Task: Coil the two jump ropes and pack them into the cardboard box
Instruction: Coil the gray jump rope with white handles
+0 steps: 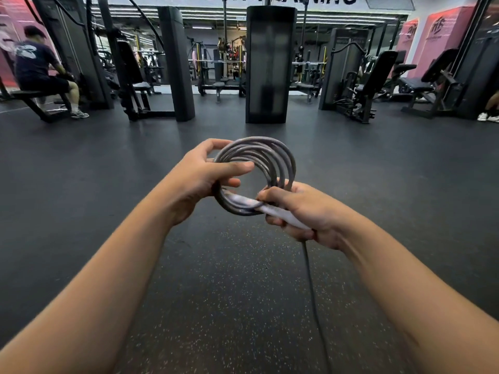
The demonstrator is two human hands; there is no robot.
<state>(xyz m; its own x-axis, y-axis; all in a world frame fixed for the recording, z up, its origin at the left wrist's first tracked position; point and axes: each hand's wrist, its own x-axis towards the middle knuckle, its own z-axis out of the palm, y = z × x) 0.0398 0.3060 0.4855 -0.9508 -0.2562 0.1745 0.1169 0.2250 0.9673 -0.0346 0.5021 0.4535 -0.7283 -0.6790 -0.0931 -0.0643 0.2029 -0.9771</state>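
A grey jump rope (272,157) is wound into a coil of several loops, held up in front of me at chest height. My left hand (201,179) grips the coil's left side, thumb across the front and fingers curled behind. My right hand (302,211) grips the coil's lower right together with a white handle (280,213) that lies across my palm. A loose stretch of the rope (314,300) hangs from under my right hand down toward the floor. The cardboard box and a second rope are not in view.
Dark speckled rubber floor (229,292) spreads below and ahead. Black gym machines (270,66) and benches line the far side. A person (40,68) sits on a bench at the far left. Pink walls (445,31) stand at the right.
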